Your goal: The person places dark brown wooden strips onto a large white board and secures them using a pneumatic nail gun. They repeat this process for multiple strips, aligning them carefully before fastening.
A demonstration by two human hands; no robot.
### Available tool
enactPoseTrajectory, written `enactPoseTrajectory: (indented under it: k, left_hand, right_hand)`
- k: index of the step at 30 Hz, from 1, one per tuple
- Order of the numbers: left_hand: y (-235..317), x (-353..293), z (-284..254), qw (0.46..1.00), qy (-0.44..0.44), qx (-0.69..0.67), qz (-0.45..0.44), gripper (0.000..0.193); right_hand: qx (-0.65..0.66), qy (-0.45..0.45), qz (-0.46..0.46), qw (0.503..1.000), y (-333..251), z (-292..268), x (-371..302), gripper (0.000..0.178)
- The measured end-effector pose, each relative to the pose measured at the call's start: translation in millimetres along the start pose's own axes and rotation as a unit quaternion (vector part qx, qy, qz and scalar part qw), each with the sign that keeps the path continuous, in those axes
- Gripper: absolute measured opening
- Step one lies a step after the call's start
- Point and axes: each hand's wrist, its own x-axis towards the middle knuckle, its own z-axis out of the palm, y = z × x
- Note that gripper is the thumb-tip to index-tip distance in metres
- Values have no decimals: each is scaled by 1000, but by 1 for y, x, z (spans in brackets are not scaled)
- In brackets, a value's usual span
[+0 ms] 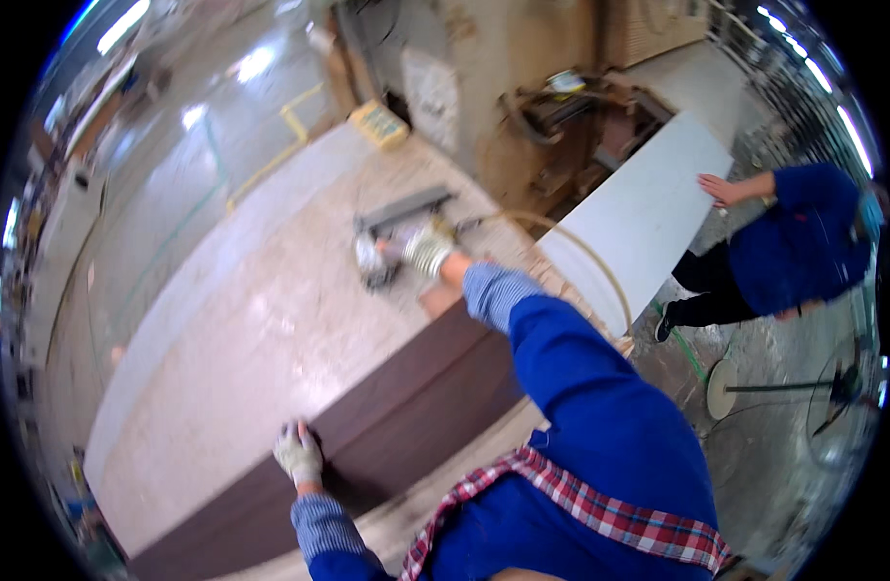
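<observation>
My right hand (429, 248), in a whitish work glove, is closed round a nail gun (372, 259) with a long grey magazine, held over the pale worktable. Behind its handle, a yellowish air hose (595, 259) loops off to the right. Nearer to me lies a long dark brown wooden panel (406, 412) along the table's near side. My gloved left hand (298, 453) grips the panel's far edge, its fingers bent over it. Partly behind my right forearm is a small reddish-brown piece (440, 298), whose kind I cannot make out.
A yellow box (379, 125) sits at the worktable's (261, 320) far corner. On the right a co-worker (803, 237) in blue rests a hand on a white board (648, 208). Beyond the table stands a worn machine (522, 87). A round-based stand (723, 389) is on the floor.
</observation>
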Motion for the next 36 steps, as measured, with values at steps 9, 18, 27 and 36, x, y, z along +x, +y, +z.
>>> enactPoseTrajectory:
  k: [9, 18, 27, 36]
  left_hand:
    - [0, 5, -20, 992, -22, -40, -120, 29]
    - [-61, -156, -53, 764, 270, 41, -584, 46]
    - [-107, -172, -25, 655, 440, -159, -593, 49]
    - [-7, -165, -34, 685, 398, -216, -571, 54]
  right_hand:
    - [-57, 100, -259, 959, -142, 89, -103, 43]
    - [-101, -159, -255, 948, -287, 132, -158, 61]
    - [-187, -197, -241, 932, -260, 138, -124, 84]
    - [-201, -130, -184, 953, -156, 96, -136, 84]
